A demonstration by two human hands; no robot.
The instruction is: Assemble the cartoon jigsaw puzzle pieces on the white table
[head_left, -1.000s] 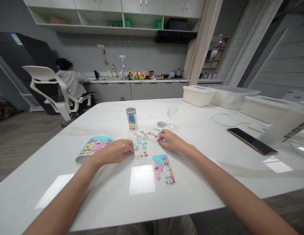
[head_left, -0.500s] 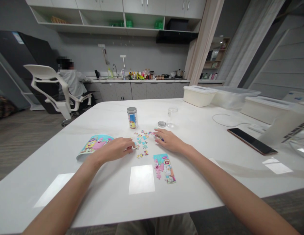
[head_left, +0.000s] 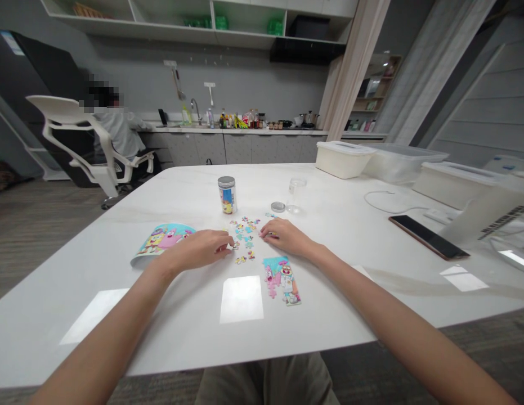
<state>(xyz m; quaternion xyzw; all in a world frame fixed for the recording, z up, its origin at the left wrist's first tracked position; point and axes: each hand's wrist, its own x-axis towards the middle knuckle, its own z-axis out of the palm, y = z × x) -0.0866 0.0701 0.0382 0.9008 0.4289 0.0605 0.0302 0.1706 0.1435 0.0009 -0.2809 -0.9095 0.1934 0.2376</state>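
Observation:
Loose jigsaw puzzle pieces [head_left: 246, 229] lie scattered on the white table between my hands. My left hand [head_left: 209, 247] rests at their left side, fingers loosely bent and apart, with nothing visible in them. On the right, my right hand [head_left: 283, 236] has its fingers drawn together at the edge of the pile, around a small puzzle piece mostly hidden by the fingers. Nearer to me is a joined section of puzzle [head_left: 282, 280] showing cartoon figures. A curled picture sheet [head_left: 160, 239] with similar figures lies beside my left wrist, partly covered by it.
Behind the pieces stand a lidded picture jar [head_left: 227, 196], a metal lid [head_left: 277, 207] and a clear jar [head_left: 296, 196]. A phone [head_left: 428, 236], a cable and storage boxes [head_left: 344, 160] are on the right. A person [head_left: 118, 129] sits at the far left.
My right hand's fingers have drawn in from stretched out over the pieces to closed at their right edge. My left hand stays near its place. The view has tilted down slightly.

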